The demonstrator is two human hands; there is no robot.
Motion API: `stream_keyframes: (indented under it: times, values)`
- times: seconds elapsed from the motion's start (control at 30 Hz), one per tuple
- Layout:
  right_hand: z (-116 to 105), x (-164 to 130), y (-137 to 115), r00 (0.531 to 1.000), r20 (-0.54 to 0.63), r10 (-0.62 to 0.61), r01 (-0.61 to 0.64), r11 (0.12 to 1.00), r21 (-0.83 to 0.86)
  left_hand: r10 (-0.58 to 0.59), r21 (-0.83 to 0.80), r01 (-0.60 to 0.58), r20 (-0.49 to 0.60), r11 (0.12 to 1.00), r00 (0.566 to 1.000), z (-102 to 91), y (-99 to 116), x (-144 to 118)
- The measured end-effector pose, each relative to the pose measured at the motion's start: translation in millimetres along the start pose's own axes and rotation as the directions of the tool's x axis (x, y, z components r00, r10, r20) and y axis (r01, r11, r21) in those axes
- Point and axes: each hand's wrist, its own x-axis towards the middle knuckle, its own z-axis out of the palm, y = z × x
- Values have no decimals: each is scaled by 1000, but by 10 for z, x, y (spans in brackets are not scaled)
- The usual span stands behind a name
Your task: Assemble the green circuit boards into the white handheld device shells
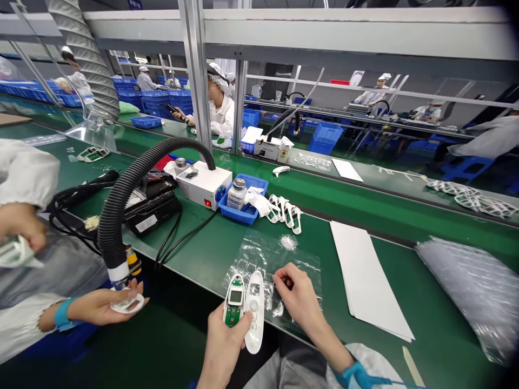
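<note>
My left hand (pixel 225 346) grips two parts side by side above the bench edge. One is a white housing half (pixel 234 302) with a green circuit board and a small grey screen. Beside it is a white oval cover (pixel 254 313) with a window and round holes, my thumb pressing on it. My right hand (pixel 299 294) is just right of the cover, thumb and fingers pinched together; whatever is between them is hidden. Under it lies a clear plastic sheet (pixel 306 265) bearing small transparent pieces (pixel 288 242).
A blue tray (pixel 243 217) with a bottle stands beyond, near several white housings (pixel 286 212). White sheets (pixel 368 281) and bubble wrap (pixel 466 292) lie right. Left, a co-worker's hand (pixel 101 305) holds a white cover below a black hose (pixel 117 194) from a white box (pixel 206 186).
</note>
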Motion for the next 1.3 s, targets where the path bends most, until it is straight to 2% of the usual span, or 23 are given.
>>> stream_keyframes:
  times: [0.07, 0.13, 0.17, 0.23, 0.33, 0.47, 0.63, 0.83, 1.07, 1.3]
  values:
    - [-23, -58, -58, 994, -93, -56, 59, 998, 25, -13, -9, 13, 22, 1000, 1000, -8, -4, -3]
    - [-86, -103, -140, 988, -152, -24, 45, 990, 134, -23, -18, 24, 39, 1000, 999, -11, -2, -15]
    - [-125, -121, -187, 989, -145, 18, 13, 978, 208, -27, -21, 27, 40, 999, 999, -8, 1, -23]
    - [-200, -153, -281, 994, -55, 92, -68, 938, 341, -29, -28, 30, 32, 999, 999, 6, 5, -42]
    - [-247, -195, -380, 990, 85, 109, -135, 895, 425, -32, -23, 33, 33, 999, 999, 36, -7, -58]
    - [-195, -225, -394, 986, 113, 119, -157, 890, 428, -35, 22, 33, 65, 999, 997, 70, -45, -60]
    - [-141, -222, -342, 988, 99, 116, -147, 898, 414, -5, 28, 4, 29, 1000, 1000, 122, -59, -88]
    - [-174, -244, -316, 988, 118, 100, -137, 917, 374, -21, 35, 21, 14, 999, 1000, 144, -62, -94]
    - [-128, -328, -336, 969, 154, 192, -241, 868, 435, -16, 18, 16, 33, 1000, 999, 111, -68, -89]
    - [-23, -335, -386, 974, 149, 170, -218, 880, 423, 61, 132, -71, 82, 989, 995, -1, -97, -82]
